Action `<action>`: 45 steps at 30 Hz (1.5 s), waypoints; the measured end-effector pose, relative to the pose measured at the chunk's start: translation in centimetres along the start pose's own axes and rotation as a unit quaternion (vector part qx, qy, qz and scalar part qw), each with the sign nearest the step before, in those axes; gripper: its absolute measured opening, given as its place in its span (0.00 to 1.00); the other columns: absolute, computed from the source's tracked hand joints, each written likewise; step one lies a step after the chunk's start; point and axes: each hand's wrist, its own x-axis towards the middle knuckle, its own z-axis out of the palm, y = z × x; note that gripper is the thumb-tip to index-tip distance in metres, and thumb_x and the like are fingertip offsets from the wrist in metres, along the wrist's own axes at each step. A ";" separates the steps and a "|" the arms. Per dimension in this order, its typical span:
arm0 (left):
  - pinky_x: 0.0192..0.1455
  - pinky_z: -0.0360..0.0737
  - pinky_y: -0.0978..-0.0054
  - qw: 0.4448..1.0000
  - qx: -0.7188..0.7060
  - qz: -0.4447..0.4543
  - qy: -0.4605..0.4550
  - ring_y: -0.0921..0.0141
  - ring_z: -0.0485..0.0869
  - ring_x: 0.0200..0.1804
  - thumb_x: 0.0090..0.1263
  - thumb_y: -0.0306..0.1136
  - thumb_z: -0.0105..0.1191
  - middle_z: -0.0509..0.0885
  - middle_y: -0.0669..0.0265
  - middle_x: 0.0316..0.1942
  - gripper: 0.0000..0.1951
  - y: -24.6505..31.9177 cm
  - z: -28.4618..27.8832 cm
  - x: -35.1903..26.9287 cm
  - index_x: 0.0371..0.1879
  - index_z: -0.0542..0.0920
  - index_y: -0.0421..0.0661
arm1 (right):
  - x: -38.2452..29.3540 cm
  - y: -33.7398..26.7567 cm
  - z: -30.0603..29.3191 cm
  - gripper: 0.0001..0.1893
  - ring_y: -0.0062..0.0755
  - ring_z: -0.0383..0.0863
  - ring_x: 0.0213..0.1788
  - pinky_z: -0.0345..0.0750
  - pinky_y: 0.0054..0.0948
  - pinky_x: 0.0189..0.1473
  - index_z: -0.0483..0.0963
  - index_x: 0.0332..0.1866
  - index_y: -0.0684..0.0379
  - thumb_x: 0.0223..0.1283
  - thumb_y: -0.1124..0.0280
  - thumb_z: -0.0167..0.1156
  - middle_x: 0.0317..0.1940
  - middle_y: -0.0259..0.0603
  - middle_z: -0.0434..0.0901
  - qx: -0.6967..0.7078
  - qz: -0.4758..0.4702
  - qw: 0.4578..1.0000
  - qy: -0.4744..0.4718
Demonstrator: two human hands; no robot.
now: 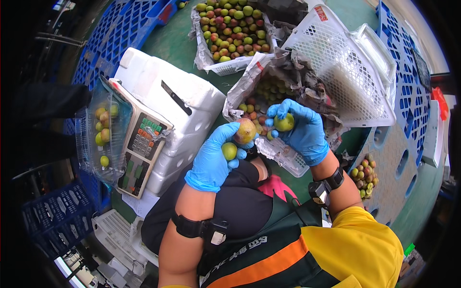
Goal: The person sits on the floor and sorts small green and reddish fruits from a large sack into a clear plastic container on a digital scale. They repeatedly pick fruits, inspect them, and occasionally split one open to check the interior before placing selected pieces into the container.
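In a blue glove, my left hand [216, 156] grips two plums: a large yellow-red plum [245, 130] near the fingertips and a smaller green plum [229, 151] below it. My right hand [300, 131], gloved alike, pinches a green plum [284, 122] between thumb and fingers. Both hands are above the near side of a white plastic basket [288, 158] lined with printed paper [245, 84]. Inside that basket lie red and green plums [272, 88], partly hidden by my hands and the crumpled paper.
On the left, a digital scale [144, 140] carries a clear plastic clamshell [99, 144] of plums. Beside it, a utility knife [176, 98] lies on a white foam box [158, 75]. A full plum basket [234, 64] stands ahead. White crates [345, 75] lean right, near a plum pile [364, 176].
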 end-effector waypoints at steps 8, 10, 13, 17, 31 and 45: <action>0.16 0.63 0.87 0.997 0.070 -0.033 -0.020 0.76 0.76 0.24 0.68 0.52 0.48 0.81 0.64 0.35 0.22 -0.2 0.2 0.4 0.50 0.76 0.47 | 0.7 1.3 0.1 0.31 0.28 0.74 0.52 0.71 0.27 0.57 0.70 0.61 0.56 0.49 0.68 0.72 0.47 0.36 0.75 -0.541 -0.080 0.832 -0.094; 0.17 0.63 0.87 0.992 0.124 -0.025 0.003 0.78 0.77 0.24 0.68 0.57 0.48 0.82 0.65 0.33 0.28 -0.1 0.3 0.4 0.50 0.77 0.42 | 0.5 0.7 -2.1 0.29 0.30 0.76 0.51 0.72 0.28 0.56 0.74 0.57 0.56 0.46 0.66 0.74 0.47 0.37 0.75 -0.486 -0.044 0.871 -0.059; 0.18 0.65 0.88 0.992 0.122 0.018 0.030 0.81 0.78 0.23 0.69 0.60 0.46 0.84 0.65 0.32 0.31 0.2 0.5 0.2 0.51 0.78 0.39 | 1.8 -0.8 -8.4 0.24 0.38 0.79 0.49 0.75 0.31 0.53 0.76 0.51 0.57 0.49 0.61 0.71 0.48 0.45 0.77 -0.684 -0.021 0.727 0.056; 0.20 0.68 0.87 0.993 0.094 0.050 0.055 0.81 0.78 0.24 0.70 0.57 0.46 0.84 0.65 0.34 0.28 0.3 0.8 0.4 0.51 0.78 0.41 | 2.0 3.3 -17.3 0.26 0.49 0.81 0.47 0.76 0.37 0.53 0.78 0.47 0.60 0.43 0.53 0.67 0.43 0.52 0.82 -0.804 0.304 0.505 0.076; 0.24 0.68 0.87 0.992 0.094 0.059 0.063 0.81 0.77 0.27 0.70 0.49 0.49 0.83 0.65 0.36 0.23 0.4 0.8 0.7 0.52 0.78 0.41 | 0.2 7.2 -23.3 0.24 0.45 0.79 0.54 0.75 0.45 0.54 0.71 0.59 0.58 0.52 0.69 0.53 0.50 0.46 0.79 -0.470 0.314 0.779 0.272; 0.21 0.68 0.89 0.986 0.163 -0.011 -0.022 0.78 0.78 0.25 0.72 0.53 0.44 0.84 0.62 0.37 0.25 -0.1 1.4 0.4 0.49 0.78 0.40 | -0.1 2.6 -0.5 0.38 0.52 0.73 0.61 0.71 0.47 0.64 0.55 0.70 0.60 0.51 0.81 0.59 0.59 0.55 0.71 0.070 -0.050 0.996 -0.013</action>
